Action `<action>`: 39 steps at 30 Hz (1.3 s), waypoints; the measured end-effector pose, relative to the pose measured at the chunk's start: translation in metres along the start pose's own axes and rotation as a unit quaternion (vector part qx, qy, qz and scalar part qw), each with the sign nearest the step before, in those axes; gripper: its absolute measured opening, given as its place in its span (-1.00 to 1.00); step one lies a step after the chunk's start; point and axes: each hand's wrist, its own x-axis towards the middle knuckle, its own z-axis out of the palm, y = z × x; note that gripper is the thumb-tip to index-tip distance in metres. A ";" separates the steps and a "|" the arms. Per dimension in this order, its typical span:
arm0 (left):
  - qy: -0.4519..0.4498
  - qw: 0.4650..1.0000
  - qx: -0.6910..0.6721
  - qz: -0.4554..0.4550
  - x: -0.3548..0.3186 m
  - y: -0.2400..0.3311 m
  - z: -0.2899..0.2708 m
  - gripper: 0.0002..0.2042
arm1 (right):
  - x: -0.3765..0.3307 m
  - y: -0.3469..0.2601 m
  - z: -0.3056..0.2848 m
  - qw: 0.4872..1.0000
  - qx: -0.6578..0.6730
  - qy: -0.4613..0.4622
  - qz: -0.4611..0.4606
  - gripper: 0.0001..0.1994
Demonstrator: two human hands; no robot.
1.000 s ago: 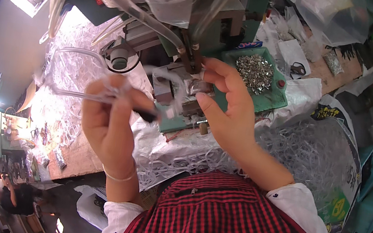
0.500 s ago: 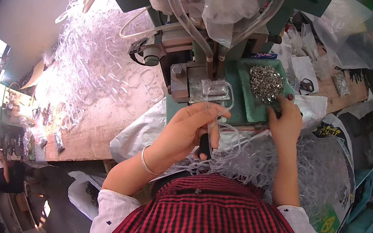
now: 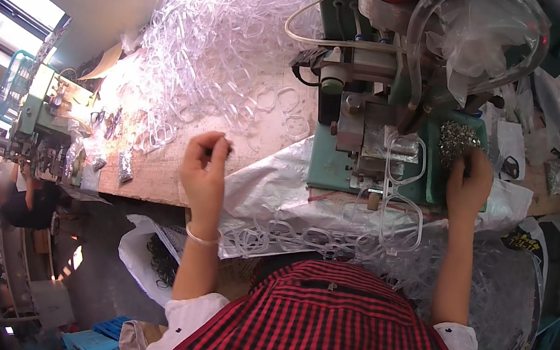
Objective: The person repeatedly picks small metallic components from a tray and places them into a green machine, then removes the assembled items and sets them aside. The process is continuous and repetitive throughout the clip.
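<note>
Hands first: the left hand [image 3: 205, 164] is raised over the counter [image 3: 149, 181] edge, fingertips pinched together on something too small to make out, a thin bangle at the wrist. The right hand [image 3: 468, 183] reaches to the green tray [image 3: 438, 180], fingertips closed in a pinch at the edge of the heap of tiny shiny metal bits [image 3: 461, 135]; whether it grips one, I cannot tell.

Largest on the counter is the heap of clear plastic frames [image 3: 206, 41], glossy rounded loops tangled across the pale wooden top. Just right of it stands the green metal press [image 3: 381, 81], boxy, with a red cap on top, curved clear tubes and a crumpled clear bag [image 3: 486, 32] draped over it. A silvery crinkled sheet [image 3: 271, 188] hangs off the counter edge below the press, between the two hands. One clear frame [image 3: 397, 192], goggle-shaped with two rounded lenses, lies on the press base just left of the right hand, its lower part overhanging the sheet. More clear frames [image 3: 300, 236] pile up below the sheet, near the red-and-black checked apron [image 3: 322, 326].
</note>
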 end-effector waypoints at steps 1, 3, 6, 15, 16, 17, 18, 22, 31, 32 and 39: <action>-0.001 0.981 0.168 0.099 0.023 -0.012 -0.014 -0.93 | 0.003 -0.001 0.002 1.000 0.016 0.004 -0.013 -0.96; -0.063 0.903 0.349 0.242 0.064 -0.039 -0.030 -0.86 | 0.009 -0.007 0.004 0.999 0.032 0.001 -0.018 -0.94; -0.229 0.766 0.478 0.363 0.117 -0.091 -0.036 -0.78 | 0.011 -0.011 0.009 0.995 0.092 0.017 0.028 -0.90; -0.213 0.846 0.404 0.276 0.086 -0.105 0.023 -0.86 | -0.051 0.024 -0.045 0.967 0.123 0.052 0.219 -0.84; -0.166 0.877 0.369 0.258 0.078 -0.100 0.029 -0.87 | -0.055 0.027 -0.051 0.961 0.133 0.055 0.236 -0.83; -0.121 0.902 0.335 0.244 0.075 -0.092 0.033 -0.87 | -0.053 0.022 -0.056 0.958 0.153 0.036 0.239 -0.83; -0.069 0.908 0.324 0.255 0.073 -0.082 0.034 -0.88 | -0.043 0.009 -0.060 0.954 0.176 0.018 0.241 -0.84; 0.028 0.983 0.111 0.145 0.068 -0.042 0.050 -0.89 | 0.009 -0.047 -0.063 0.932 0.316 -0.075 0.158 -0.81; -0.036 0.979 -0.199 0.002 0.013 -0.028 0.079 -0.93 | 0.041 -0.108 -0.018 0.865 0.439 -0.132 0.202 -0.46; -0.033 0.976 -0.214 0.012 0.010 -0.004 0.082 -0.94 | 0.036 -0.108 -0.017 0.847 0.469 -0.133 0.210 -0.48; -0.120 0.896 -0.352 0.243 0.035 0.117 0.104 -0.85 | 0.041 -0.122 -0.009 0.728 0.627 -0.132 0.241 -0.47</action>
